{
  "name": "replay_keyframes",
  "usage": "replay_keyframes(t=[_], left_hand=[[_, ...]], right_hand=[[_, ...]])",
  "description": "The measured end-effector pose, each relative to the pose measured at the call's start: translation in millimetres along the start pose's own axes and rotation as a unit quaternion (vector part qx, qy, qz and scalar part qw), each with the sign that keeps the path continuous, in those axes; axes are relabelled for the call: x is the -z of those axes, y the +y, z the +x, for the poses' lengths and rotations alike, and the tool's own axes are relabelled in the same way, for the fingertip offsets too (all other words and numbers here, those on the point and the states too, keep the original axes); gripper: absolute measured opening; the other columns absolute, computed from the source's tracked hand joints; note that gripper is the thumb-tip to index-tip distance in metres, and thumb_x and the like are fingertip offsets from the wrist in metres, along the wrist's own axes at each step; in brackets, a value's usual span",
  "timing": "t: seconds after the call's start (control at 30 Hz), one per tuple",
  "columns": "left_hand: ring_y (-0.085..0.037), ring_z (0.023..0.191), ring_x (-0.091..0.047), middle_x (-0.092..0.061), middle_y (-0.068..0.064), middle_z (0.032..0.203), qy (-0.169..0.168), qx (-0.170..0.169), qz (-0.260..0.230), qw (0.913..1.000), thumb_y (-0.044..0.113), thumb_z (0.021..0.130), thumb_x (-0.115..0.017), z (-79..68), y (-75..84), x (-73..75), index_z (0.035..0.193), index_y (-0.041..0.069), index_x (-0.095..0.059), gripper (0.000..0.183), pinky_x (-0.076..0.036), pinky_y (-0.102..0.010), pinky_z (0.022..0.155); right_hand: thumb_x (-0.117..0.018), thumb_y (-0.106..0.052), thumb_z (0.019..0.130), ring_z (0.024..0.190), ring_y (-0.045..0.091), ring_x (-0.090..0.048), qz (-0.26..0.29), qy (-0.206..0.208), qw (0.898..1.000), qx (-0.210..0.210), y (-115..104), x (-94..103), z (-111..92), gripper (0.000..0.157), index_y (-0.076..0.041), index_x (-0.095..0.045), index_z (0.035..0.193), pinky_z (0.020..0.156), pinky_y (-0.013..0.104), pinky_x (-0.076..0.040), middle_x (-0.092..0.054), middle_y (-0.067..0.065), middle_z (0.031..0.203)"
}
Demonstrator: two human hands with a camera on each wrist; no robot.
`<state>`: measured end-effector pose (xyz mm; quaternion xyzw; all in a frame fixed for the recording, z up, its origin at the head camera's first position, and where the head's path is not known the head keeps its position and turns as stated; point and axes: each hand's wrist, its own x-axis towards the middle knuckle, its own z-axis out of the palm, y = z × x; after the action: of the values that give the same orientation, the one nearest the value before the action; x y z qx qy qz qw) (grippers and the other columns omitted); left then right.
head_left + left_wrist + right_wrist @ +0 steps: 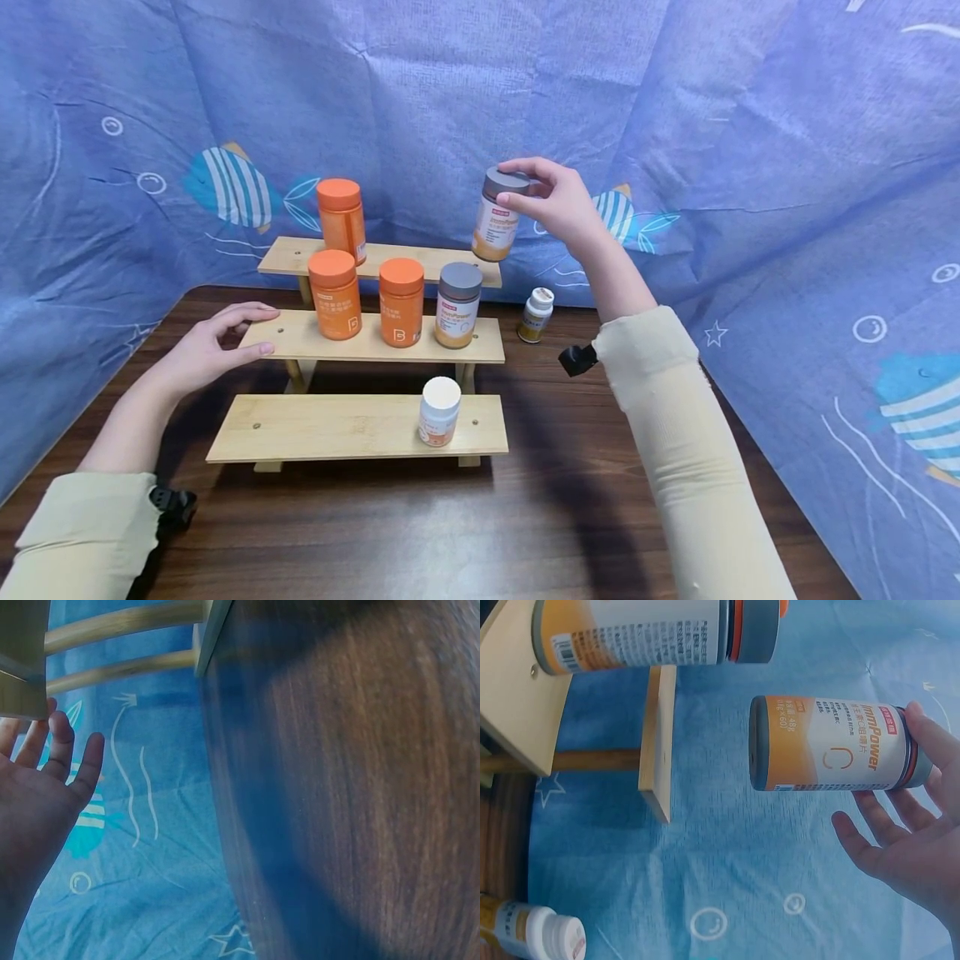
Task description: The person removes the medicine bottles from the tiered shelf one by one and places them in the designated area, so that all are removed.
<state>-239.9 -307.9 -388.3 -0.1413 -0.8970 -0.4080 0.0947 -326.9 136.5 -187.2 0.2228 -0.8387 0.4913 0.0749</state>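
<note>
My right hand [555, 200] grips a supplement bottle [495, 229] by its grey lid. The bottle has a white and orange label. In the right wrist view, a gap separates its base from the top board's right end. My left hand [206, 346] holds the left end of the middle board of a three-step wooden rack [352, 427], thumb toward the front. An orange bottle [342, 221] stands on the top board. On the middle board are two more orange bottles [335, 296] [401, 304] and a grey-lidded bottle [457, 307] like the held one.
A small white bottle [439, 412] stands toward the right on the lowest board. Behind the rack's right side, another small white-capped bottle [536, 317] stands on the dark wooden table [360, 525]. Blue fish-print cloth [450, 100] hangs behind and at both sides.
</note>
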Motion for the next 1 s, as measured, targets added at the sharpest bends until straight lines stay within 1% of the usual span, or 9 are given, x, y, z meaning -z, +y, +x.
replay_keyframes(t=[0.17, 0.3, 0.5, 0.67, 0.77, 0.93, 1.0], left_hand=[[-0.007, 0.089, -0.038, -0.044, 0.001, 0.131, 0.004, -0.005, -0.003, 1.0, 0.016, 0.085, -0.071, 0.0, 0.4, -0.4, 0.13, 0.012, -0.056, 0.048, -0.032, -0.024, 0.073], [-0.007, 0.089, -0.039, -0.044, 0.001, 0.131, 0.005, -0.004, -0.007, 1.0, 0.016, 0.085, -0.071, -0.3, 0.3, -0.9, 0.13, 0.012, -0.055, 0.048, -0.032, -0.021, 0.072], [-0.007, 0.09, -0.039, -0.044, 0.001, 0.132, 0.004, 0.0, -0.005, 1.0, 0.017, 0.085, -0.071, -0.5, 0.9, -0.7, 0.13, 0.013, -0.055, 0.048, -0.032, -0.019, 0.072], [-0.007, 0.091, -0.038, -0.043, -0.001, 0.133, 0.002, 0.004, -0.003, 1.0, 0.017, 0.085, -0.071, -0.6, -0.2, -0.5, 0.13, 0.013, -0.055, 0.048, -0.031, -0.02, 0.073], [-0.006, 0.092, -0.038, -0.043, 0.0, 0.133, 0.0, 0.006, -0.003, 1.0, 0.018, 0.085, -0.071, -0.8, -0.6, -0.4, 0.131, 0.013, -0.055, 0.048, -0.032, -0.021, 0.073], [-0.005, 0.091, -0.04, -0.043, 0.001, 0.132, 0.001, 0.001, -0.003, 1.0, 0.017, 0.085, -0.071, -0.9, -0.1, -0.2, 0.13, 0.013, -0.055, 0.048, -0.034, -0.023, 0.075], [-0.005, 0.092, -0.041, -0.043, 0.001, 0.132, 0.0, -0.002, -0.003, 1.0, 0.016, 0.085, -0.071, -0.8, 0.7, 0.0, 0.13, 0.013, -0.055, 0.048, -0.034, -0.022, 0.075]], right_hand=[[-0.073, -0.033, 0.082, 0.101, 0.017, -0.054, -0.012, 0.007, 1.0, 0.011, 5, 7.5, -7, 0.045, -0.024, -0.061, 0.124, 0.079, 0.034, -0.04, -0.055, -0.004, 0.127], [-0.073, -0.031, 0.083, 0.106, 0.015, -0.052, -0.016, 0.011, 1.0, 0.009, 10, 15.3, -11, 0.045, -0.023, -0.061, 0.126, 0.083, 0.033, -0.041, -0.052, -0.004, 0.132], [-0.073, -0.027, 0.083, 0.114, 0.016, -0.051, -0.003, 0.014, 1.0, 0.011, 18, 29.1, -18, 0.045, -0.02, -0.06, 0.126, 0.091, 0.038, -0.04, -0.051, -0.002, 0.134], [-0.072, -0.027, 0.083, 0.118, 0.016, -0.05, -0.006, 0.015, 1.0, 0.009, 23, 40.6, -25, 0.045, -0.019, -0.06, 0.126, 0.091, 0.037, -0.04, -0.054, -0.001, 0.132], [-0.073, -0.027, 0.083, 0.119, 0.016, -0.05, -0.011, 0.019, 1.0, 0.005, 26, 45.8, -29, 0.044, -0.019, -0.061, 0.125, 0.091, 0.035, -0.04, -0.056, 0.0, 0.129], [-0.074, -0.029, 0.082, 0.124, 0.014, -0.045, -0.014, 0.03, 0.999, -0.013, 35, 54.5, -38, 0.045, -0.021, -0.061, 0.125, 0.095, 0.039, -0.038, -0.049, 0.0, 0.132], [-0.073, -0.031, 0.082, 0.125, 0.014, -0.042, -0.025, 0.034, 0.999, -0.021, 39, 58.3, -41, 0.045, -0.022, -0.061, 0.125, 0.095, 0.04, -0.037, -0.046, -0.002, 0.134]])
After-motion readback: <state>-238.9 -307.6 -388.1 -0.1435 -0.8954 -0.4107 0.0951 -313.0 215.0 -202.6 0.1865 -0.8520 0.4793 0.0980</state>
